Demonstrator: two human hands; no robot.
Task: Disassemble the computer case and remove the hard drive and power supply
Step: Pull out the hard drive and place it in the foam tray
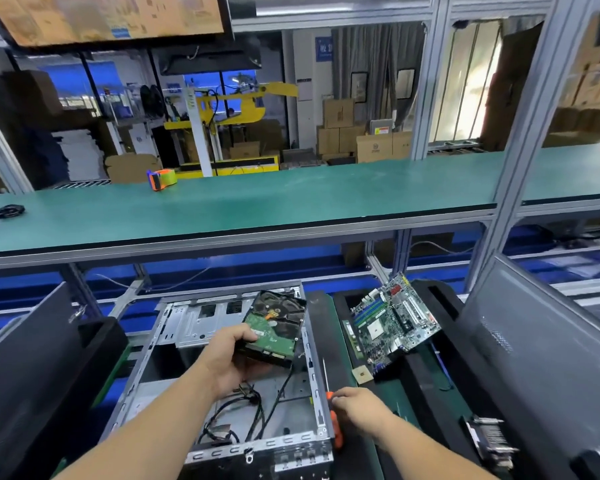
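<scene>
two bare forearms reached forward from the bottom edge over an open metal computer case [222, 393] that lay flat on the bench. left hand [227, 358] was closed around the near edge of a hard drive [274, 327], fingers wrapped on top and thumb side underneath, and held it tilted above the far half of the case with its green circuit board facing up. a dark cable [281, 389] hung from the drive's near end down into the case, where a loose tangle of wires [243, 410] lay on the case floor.

right hand [359, 408] sat just beside the case's right wall, fingers pinched on an orange-handled screwdriver [331, 410] whose thin shaft pointed away along that wall. whether the tip touched anything could not be told.

right of the case, a green circuit board [394, 318] rested tilted on a black tray [426, 368]. a dark side panel [541, 358] leaned further right of the case, and another dark panel [25, 368] stood to the case's left. beyond the case ran a long green shelf [291, 202] with an orange tape dispenser [161, 179] on it.
</scene>
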